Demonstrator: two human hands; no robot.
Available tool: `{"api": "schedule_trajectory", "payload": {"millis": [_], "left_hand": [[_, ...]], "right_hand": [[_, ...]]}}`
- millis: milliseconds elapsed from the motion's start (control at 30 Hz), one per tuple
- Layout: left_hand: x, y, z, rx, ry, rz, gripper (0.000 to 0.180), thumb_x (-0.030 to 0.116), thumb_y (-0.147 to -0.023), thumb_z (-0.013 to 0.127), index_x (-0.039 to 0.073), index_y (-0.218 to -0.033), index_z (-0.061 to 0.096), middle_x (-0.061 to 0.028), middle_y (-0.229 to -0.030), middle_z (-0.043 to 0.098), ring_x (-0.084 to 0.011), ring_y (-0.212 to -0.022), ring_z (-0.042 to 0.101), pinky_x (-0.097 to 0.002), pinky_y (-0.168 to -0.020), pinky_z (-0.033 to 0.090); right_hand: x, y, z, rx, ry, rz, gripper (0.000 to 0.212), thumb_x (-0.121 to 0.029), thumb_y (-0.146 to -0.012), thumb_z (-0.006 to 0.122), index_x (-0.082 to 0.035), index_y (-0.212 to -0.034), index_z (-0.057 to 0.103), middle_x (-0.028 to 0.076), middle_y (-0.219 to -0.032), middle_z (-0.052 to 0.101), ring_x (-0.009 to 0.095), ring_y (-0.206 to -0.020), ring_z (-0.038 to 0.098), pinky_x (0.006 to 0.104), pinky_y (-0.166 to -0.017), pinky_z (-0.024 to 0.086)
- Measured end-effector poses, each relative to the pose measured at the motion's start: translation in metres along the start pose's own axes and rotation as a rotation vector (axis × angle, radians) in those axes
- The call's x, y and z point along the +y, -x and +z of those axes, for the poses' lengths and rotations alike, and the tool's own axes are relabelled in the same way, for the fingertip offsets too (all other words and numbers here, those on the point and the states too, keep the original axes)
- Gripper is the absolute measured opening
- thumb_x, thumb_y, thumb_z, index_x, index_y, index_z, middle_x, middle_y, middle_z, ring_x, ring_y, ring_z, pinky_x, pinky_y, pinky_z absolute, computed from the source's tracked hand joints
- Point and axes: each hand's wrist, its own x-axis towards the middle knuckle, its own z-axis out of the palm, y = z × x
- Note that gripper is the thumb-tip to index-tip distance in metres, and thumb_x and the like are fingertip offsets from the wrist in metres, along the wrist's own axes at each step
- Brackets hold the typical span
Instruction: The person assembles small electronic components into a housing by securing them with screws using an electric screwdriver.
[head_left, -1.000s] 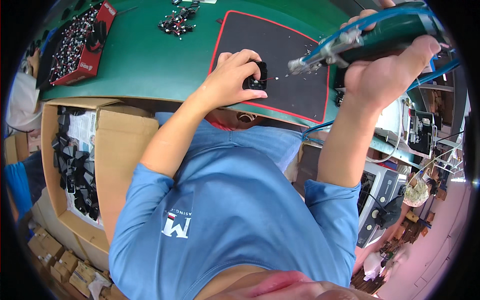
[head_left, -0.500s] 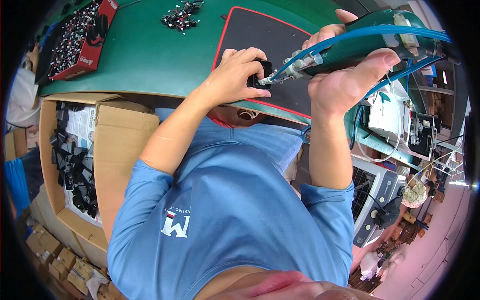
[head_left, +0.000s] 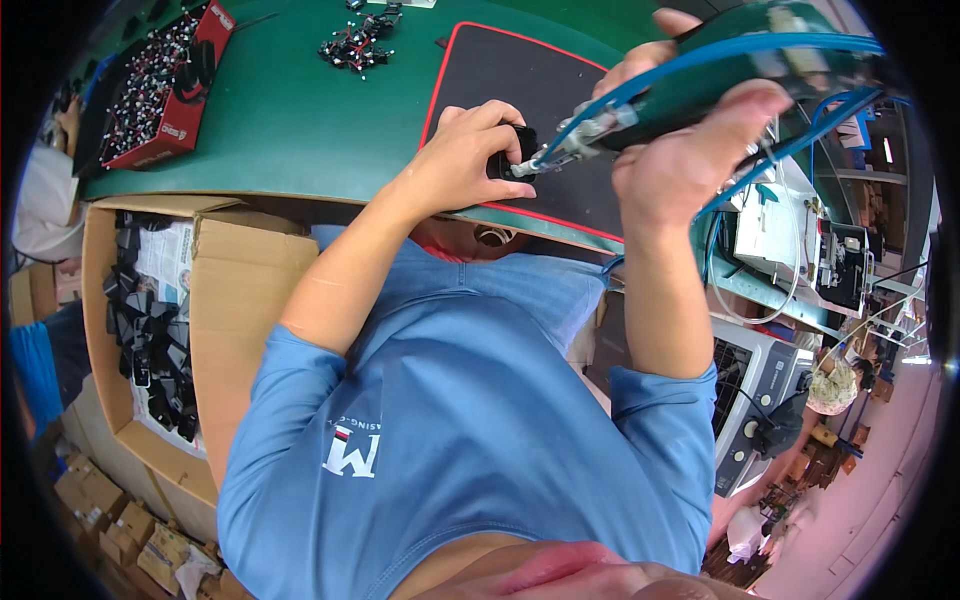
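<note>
On the black mat (head_left: 590,195) with a red border, my left hand (head_left: 450,160) is closed round a small black plastic part (head_left: 526,140), thumb on the near side and fingers on the far side. My right hand (head_left: 665,180) grips a thick dark green handheld power driver (head_left: 690,95) from below, fed by blue hoses (head_left: 730,45). The driver lies tilted, its pale metal nose (head_left: 575,142) pointing left and down at the part between my left fingers. Its tip appears to touch the part; the exact contact is hidden. Motion blurs the driver's body.
A red box (head_left: 170,140) of small wired connectors stands at the table's far left. A loose pile of wired connectors (head_left: 355,48) lies behind the mat. An open cardboard box (head_left: 250,320) with black plastic parts (head_left: 155,345) is left of me. A machine (head_left: 785,230) stands right.
The driver has tilted slightly and its nose has shifted a little left and down. My left hand and the black part have moved slightly left; both grips are kept.
</note>
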Motion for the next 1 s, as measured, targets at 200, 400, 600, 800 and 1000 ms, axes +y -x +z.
{"api": "schedule_trajectory", "payload": {"millis": [200,400,600,800,1000], "left_hand": [[0.000,0.001,-0.001,0.006,0.041,-0.005,0.067,0.042,-0.067,0.094,0.012,-0.118,0.060,-0.0054,-0.121,0.062,-0.0278,-0.113,0.060,-0.0399,-0.094,0.037],[0.008,-0.003,-0.002,0.046,0.084,-0.002,0.066,0.036,-0.062,0.096,0.013,-0.111,0.058,-0.0010,-0.111,0.063,-0.0238,-0.105,0.062,-0.0407,-0.094,0.035],[0.008,-0.001,-0.001,0.071,0.089,0.000,0.067,0.034,-0.061,0.097,0.013,-0.111,0.058,-0.0007,-0.109,0.062,-0.0241,-0.102,0.063,-0.0402,-0.093,0.035],[0.011,-0.001,-0.001,0.071,0.099,-0.001,0.066,0.033,-0.060,0.097,0.013,-0.110,0.059,0.0000,-0.107,0.063,-0.0237,-0.100,0.064,-0.0400,-0.091,0.035],[0.011,0.000,-0.002,0.058,0.084,-0.009,0.066,0.033,-0.061,0.097,0.013,-0.110,0.059,0.0001,-0.108,0.064,-0.0234,-0.101,0.064,-0.0398,-0.090,0.035]], "right_hand": [[-0.058,-0.015,0.023,0.132,-0.312,-0.081,0.086,-0.075,-0.104,0.023,0.003,-0.116,0.058,0.006,-0.058,0.056,0.015,-0.046,0.056,0.0262,-0.043,0.050],[-0.024,-0.003,0.029,0.139,-0.352,0.026,0.089,-0.078,-0.102,0.026,0.005,-0.116,0.056,0.009,-0.062,0.057,0.016,-0.049,0.054,0.0255,-0.046,0.045],[-0.010,0.006,0.029,0.148,-0.447,0.133,0.089,-0.079,-0.101,0.030,0.005,-0.117,0.055,0.009,-0.065,0.057,0.017,-0.054,0.054,0.0254,-0.051,0.045],[0.022,0.005,0.005,0.000,-0.146,0.033,0.108,-0.091,-0.091,0.019,0.004,-0.127,0.054,0.009,-0.073,0.060,0.019,-0.058,0.057,0.0312,-0.055,0.049],[0.023,0.005,0.007,0.004,-0.106,0.030,0.105,-0.090,-0.092,0.018,0.003,-0.125,0.053,0.009,-0.073,0.060,0.019,-0.060,0.056,0.0328,-0.057,0.050]]}}
